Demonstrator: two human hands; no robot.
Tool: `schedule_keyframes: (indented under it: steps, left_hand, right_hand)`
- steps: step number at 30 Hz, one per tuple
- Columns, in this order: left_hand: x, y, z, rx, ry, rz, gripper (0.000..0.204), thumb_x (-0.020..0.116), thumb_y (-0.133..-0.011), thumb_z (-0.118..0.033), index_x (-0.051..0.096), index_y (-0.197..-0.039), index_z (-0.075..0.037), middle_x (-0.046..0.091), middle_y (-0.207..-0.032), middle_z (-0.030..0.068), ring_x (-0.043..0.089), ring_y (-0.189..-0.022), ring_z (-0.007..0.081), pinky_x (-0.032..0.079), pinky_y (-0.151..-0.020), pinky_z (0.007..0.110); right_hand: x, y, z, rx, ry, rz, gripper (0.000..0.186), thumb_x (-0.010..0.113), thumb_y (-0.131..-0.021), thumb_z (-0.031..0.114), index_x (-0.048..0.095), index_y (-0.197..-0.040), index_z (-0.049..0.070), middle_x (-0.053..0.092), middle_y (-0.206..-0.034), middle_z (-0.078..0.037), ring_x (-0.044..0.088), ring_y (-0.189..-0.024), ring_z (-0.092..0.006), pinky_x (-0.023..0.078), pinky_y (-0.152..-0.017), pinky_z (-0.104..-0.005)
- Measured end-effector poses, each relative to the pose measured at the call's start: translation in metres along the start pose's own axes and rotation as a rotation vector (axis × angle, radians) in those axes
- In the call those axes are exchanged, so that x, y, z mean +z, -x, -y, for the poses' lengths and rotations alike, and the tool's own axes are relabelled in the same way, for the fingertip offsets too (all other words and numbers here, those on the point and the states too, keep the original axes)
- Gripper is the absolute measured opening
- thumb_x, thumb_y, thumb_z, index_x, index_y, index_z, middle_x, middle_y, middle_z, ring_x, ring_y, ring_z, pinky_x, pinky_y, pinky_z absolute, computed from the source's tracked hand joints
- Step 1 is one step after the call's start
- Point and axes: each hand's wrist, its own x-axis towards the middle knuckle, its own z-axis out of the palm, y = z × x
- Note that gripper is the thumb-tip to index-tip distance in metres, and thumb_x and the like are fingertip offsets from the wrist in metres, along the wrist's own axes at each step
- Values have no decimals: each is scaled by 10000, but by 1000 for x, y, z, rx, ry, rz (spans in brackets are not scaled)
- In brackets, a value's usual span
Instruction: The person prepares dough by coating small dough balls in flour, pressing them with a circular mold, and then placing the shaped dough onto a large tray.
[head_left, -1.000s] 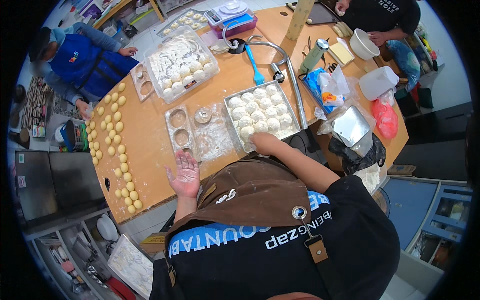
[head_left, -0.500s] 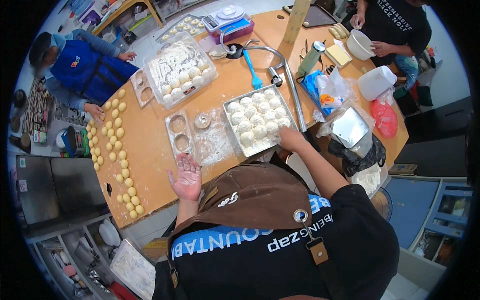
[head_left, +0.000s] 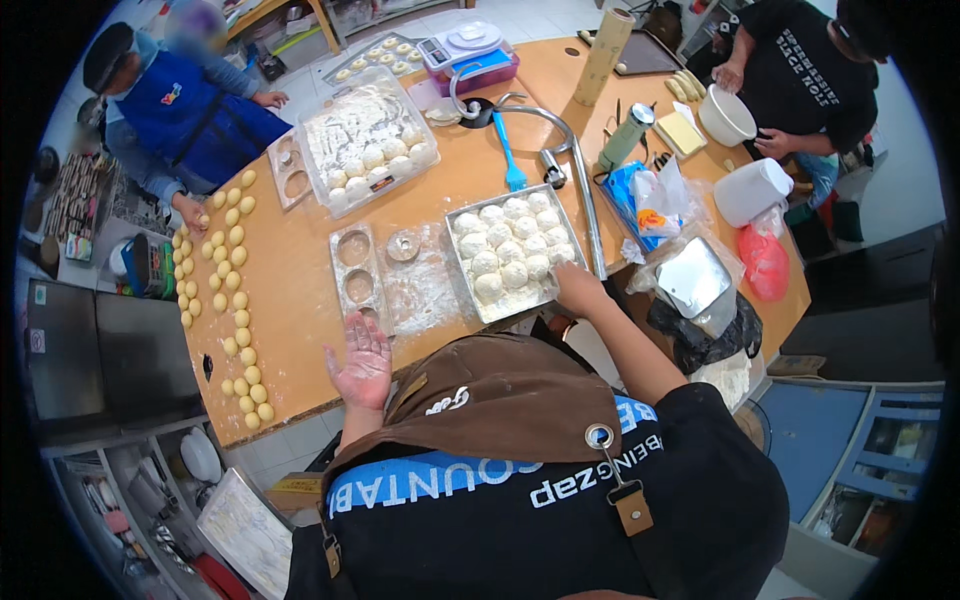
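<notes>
Dough balls [head_left: 513,274] look soft, floury; I'd cup sides lightly. Left hand [head_left: 361,368]: fingers spread, empty. Right hand [head_left: 580,290], at tray [head_left: 515,311]: can't tell.

The square silver metal tray [head_left: 522,306] is shining; beneath it, the tan wooden tabletop [head_left: 290,270] is looking smooth.

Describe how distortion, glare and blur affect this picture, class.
Head view: the blue panel leans near the black rim; head view: highlights streak the metal tube; head view: a blurred patch at upper left, while the left hand and white dough balls look fairly clear.
</notes>
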Motion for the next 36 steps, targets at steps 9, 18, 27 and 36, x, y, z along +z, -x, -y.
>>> schedule_keyframes:
  steps: [9, 18, 27, 36]
  left_hand:
    - [2, 9, -5, 22, -7, -54, 563, 518, -889, -470, 500, -1284, -70, 527, -1324, 68, 492, -1211, 238, 362, -1024, 419]
    - [5, 2, -8, -17, -35, -106, 534, 491, -896, -456, 509, -1274, -79, 540, -1308, 68, 503, -1191, 244, 371, -1011, 420]
    - [-1, -6, -5, 31, 9, -53, 574, 542, -870, -466, 497, -1263, -50, 538, -1300, 79, 482, -1209, 259, 364, -1016, 434]
    - [-1, -14, 3, -18, 34, -39, 538, 498, -895, -462, 514, -1269, -76, 544, -1298, 68, 501, -1194, 239, 352, -1027, 419]
  right_hand:
    - [-5, -14, 19, -42, 23, 309, 249, 568, -783, 188, 641, -963, 33, 634, -1006, -183, 614, -951, -341, 491, -811, -438]
    - [0, -11, 42, -71, -78, 108, 250, 563, -782, 213, 666, -896, 15, 646, -964, -198, 622, -917, -353, 496, -791, -446]
    - [16, -23, 65, -180, -53, 153, 268, 550, -740, 110, 642, -978, 30, 635, -991, -193, 606, -946, -356, 475, -840, -437]
    - [25, -23, 93, -298, -103, 226, 300, 591, -810, 268, 638, -970, 19, 638, -982, -205, 618, -921, -361, 491, -799, -448]
